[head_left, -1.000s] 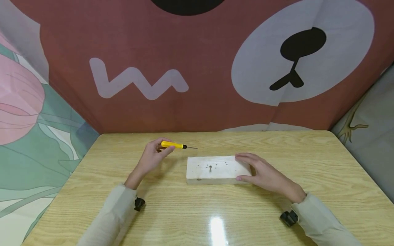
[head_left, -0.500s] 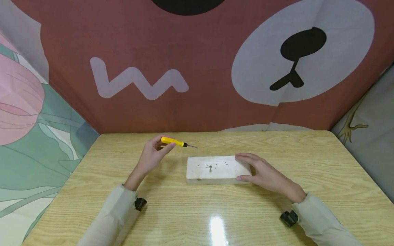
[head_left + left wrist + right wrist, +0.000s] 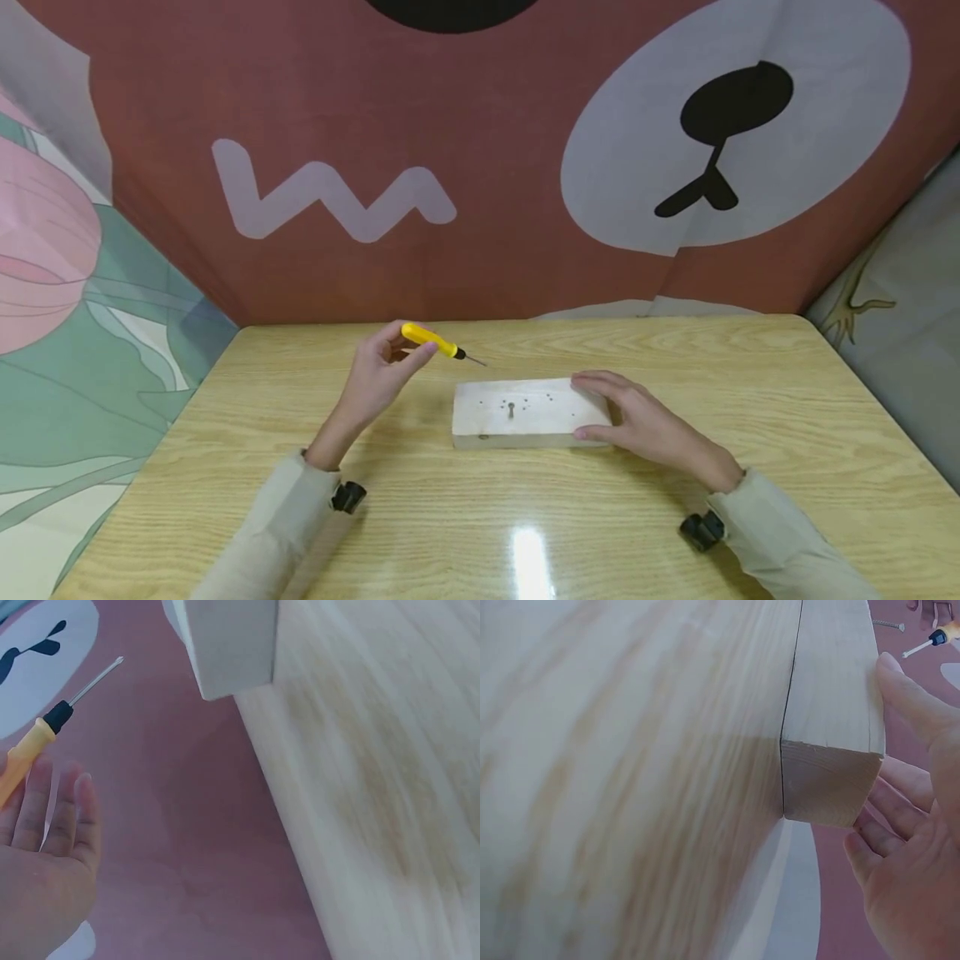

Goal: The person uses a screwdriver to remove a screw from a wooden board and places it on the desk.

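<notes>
My left hand (image 3: 378, 371) pinches a screwdriver (image 3: 429, 337) by its yellow handle, above the table left of a pale wooden block. The shaft slopes down to the right, its tip apart from the block. In the left wrist view the screwdriver (image 3: 56, 720) shows a black collar and a thin metal shaft. The wooden block (image 3: 480, 417) lies flat, its top dotted with several small holes. A screw (image 3: 512, 409) stands up from it; the right wrist view shows the threaded screw (image 3: 889, 625) too. My right hand (image 3: 648, 425) grips the block's right end, thumb on the near side, fingers at the far side.
The block rests on a wood-grain table (image 3: 420, 517). Behind the table hangs a reddish cloth (image 3: 510, 275) with a cartoon print. A floral-print cloth (image 3: 142, 333) borders the left side, and a grey one (image 3: 915, 333) the right. Each wrist carries a small black camera (image 3: 348, 497).
My left hand has shifted slightly right with the screwdriver, whose shaft now slopes down more steeply. The right hand keeps its hold on the block.
</notes>
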`<state>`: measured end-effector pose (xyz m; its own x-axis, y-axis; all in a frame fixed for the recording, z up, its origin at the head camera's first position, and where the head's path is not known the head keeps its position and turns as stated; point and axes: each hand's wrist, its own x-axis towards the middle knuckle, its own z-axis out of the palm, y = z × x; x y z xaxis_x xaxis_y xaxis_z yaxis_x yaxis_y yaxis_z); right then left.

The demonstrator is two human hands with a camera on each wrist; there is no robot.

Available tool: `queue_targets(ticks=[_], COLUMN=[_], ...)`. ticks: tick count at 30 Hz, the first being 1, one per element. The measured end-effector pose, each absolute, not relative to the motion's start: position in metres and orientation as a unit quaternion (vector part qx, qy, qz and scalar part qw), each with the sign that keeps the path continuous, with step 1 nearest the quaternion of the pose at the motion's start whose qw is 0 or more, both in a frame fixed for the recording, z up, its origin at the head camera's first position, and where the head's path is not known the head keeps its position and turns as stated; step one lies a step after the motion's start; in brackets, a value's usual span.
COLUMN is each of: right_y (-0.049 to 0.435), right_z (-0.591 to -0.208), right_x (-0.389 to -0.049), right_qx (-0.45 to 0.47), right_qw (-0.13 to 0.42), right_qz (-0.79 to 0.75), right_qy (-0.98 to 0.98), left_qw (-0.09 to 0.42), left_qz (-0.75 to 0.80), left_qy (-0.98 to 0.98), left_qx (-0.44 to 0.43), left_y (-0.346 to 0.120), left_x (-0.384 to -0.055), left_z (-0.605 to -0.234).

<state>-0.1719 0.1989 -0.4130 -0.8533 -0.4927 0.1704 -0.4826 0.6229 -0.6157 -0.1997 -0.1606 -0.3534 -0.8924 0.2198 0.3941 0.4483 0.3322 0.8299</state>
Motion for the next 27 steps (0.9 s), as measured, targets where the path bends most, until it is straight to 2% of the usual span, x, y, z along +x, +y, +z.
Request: queue_targets(ticks=[27], right_y=[0.197], right_z=[-0.411], right_x=[-0.172], right_qx=[-0.257], right_qw=[0.013], right_qz=[-0.348], right_qy=[0.902], left_qw=[0.090], left_qz=[-0.532], left_qy=[-0.802], left_qx=[-0.257], left_y=[-0.115], left_x=[-0.187], left_z=[-0.338])
